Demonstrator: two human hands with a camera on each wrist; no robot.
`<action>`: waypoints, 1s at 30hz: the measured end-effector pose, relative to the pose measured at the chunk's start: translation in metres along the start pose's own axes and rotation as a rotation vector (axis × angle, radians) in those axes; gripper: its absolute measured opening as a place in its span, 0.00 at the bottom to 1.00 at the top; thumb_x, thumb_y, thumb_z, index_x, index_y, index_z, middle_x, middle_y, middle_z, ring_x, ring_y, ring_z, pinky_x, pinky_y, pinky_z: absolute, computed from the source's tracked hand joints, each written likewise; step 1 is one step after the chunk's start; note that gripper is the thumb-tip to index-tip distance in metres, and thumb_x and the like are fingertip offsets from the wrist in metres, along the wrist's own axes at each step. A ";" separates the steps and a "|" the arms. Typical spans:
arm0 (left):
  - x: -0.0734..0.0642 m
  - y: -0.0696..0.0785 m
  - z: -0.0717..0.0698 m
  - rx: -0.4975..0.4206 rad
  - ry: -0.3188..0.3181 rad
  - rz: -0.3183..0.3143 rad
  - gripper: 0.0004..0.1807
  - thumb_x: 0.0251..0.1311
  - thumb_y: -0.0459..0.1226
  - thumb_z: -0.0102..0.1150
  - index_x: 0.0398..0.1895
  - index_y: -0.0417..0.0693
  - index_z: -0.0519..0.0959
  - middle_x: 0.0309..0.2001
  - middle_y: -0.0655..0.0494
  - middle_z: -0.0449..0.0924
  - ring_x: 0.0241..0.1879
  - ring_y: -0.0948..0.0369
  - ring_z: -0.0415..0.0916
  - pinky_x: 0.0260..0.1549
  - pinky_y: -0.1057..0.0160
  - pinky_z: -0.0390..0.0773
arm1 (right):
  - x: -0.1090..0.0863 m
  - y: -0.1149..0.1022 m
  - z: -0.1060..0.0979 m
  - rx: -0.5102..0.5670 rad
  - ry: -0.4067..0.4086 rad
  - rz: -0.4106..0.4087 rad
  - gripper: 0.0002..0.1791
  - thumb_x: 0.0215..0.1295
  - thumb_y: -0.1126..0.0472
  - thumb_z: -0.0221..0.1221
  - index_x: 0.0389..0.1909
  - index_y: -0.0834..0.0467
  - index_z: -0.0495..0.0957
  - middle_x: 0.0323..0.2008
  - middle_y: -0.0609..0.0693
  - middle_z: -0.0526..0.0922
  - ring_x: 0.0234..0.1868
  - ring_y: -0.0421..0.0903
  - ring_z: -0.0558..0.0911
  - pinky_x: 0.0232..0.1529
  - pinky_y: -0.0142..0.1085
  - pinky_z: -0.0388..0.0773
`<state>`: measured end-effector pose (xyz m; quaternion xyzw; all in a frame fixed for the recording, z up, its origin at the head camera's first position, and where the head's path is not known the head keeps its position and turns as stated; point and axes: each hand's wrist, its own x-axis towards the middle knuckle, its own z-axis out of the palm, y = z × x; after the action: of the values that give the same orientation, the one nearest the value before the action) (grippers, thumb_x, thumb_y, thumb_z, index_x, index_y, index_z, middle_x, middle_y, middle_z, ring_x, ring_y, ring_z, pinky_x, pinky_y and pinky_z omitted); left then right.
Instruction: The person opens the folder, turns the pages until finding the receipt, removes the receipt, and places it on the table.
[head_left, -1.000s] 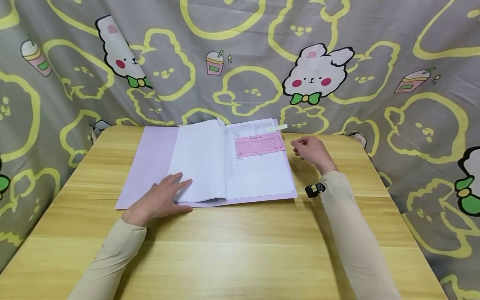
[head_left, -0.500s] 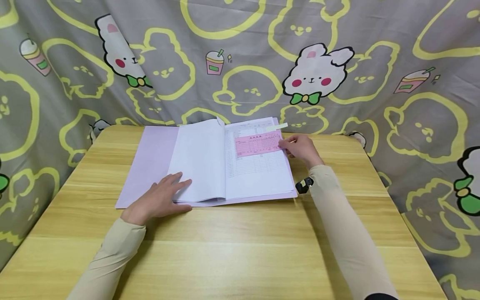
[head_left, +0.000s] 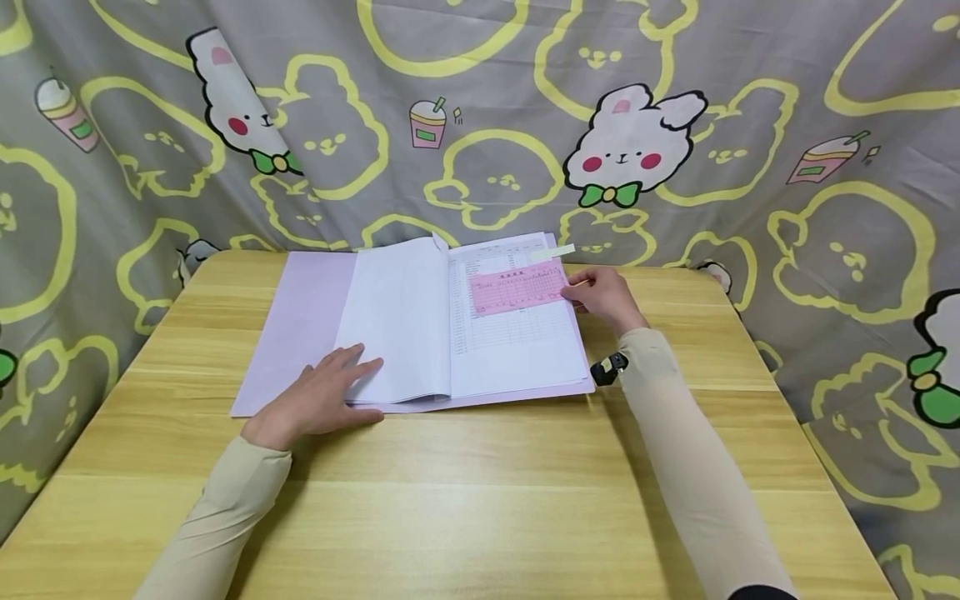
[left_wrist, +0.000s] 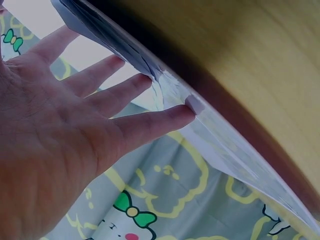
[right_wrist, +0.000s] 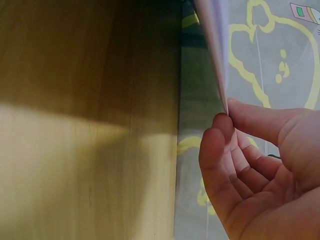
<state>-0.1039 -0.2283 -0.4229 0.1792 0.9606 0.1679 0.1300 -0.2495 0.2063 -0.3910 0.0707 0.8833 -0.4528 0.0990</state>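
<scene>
An open lilac folder [head_left: 300, 308] lies on the table with white pages inside. On its printed right-hand page [head_left: 517, 367] is a pink printed slip [head_left: 513, 290]. My right hand [head_left: 603, 296] pinches the slip's right edge between thumb and forefinger; the right wrist view shows the thin edge between the fingertips of the right hand [right_wrist: 250, 155]. The left hand [head_left: 318, 396] rests with spread fingers on the lower left of the blank left page [head_left: 397, 325]. In the left wrist view, the fingertips [left_wrist: 182, 116] of that hand lie along the folder's lower edge.
A pale green tab [head_left: 562, 250] sticks out past the folder's upper right edge. The wooden table [head_left: 465, 500] extends in front of the folder, and a patterned grey curtain [head_left: 487, 83] hangs close behind it. A small black device [head_left: 609, 368] sits at the right wrist.
The right hand has moved left from beside the folder to the pink slip's edge and now pinches it. The left hand has stayed in place.
</scene>
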 end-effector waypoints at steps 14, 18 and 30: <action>-0.001 0.003 -0.004 0.014 -0.007 -0.011 0.47 0.59 0.59 0.68 0.78 0.52 0.64 0.80 0.37 0.52 0.77 0.34 0.49 0.63 0.19 0.52 | -0.010 0.014 -0.006 0.182 0.028 -0.052 0.24 0.72 0.63 0.62 0.65 0.66 0.74 0.44 0.62 0.83 0.36 0.44 0.87 0.52 0.44 0.85; -0.002 0.004 -0.004 0.012 -0.006 -0.011 0.47 0.59 0.59 0.68 0.78 0.52 0.64 0.80 0.37 0.52 0.77 0.35 0.49 0.63 0.20 0.52 | -0.013 0.019 -0.008 0.265 0.039 -0.054 0.24 0.72 0.65 0.62 0.66 0.65 0.73 0.43 0.60 0.83 0.36 0.43 0.88 0.53 0.44 0.84; -0.001 0.002 -0.003 0.016 -0.006 -0.014 0.47 0.59 0.59 0.69 0.79 0.52 0.64 0.80 0.38 0.51 0.77 0.35 0.49 0.64 0.20 0.51 | -0.027 0.040 -0.025 0.374 0.106 -0.044 0.25 0.73 0.65 0.60 0.69 0.65 0.71 0.37 0.49 0.82 0.37 0.40 0.86 0.53 0.40 0.84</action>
<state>-0.1036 -0.2274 -0.4189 0.1740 0.9627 0.1589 0.1329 -0.2178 0.2489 -0.4014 0.0923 0.7891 -0.6066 0.0276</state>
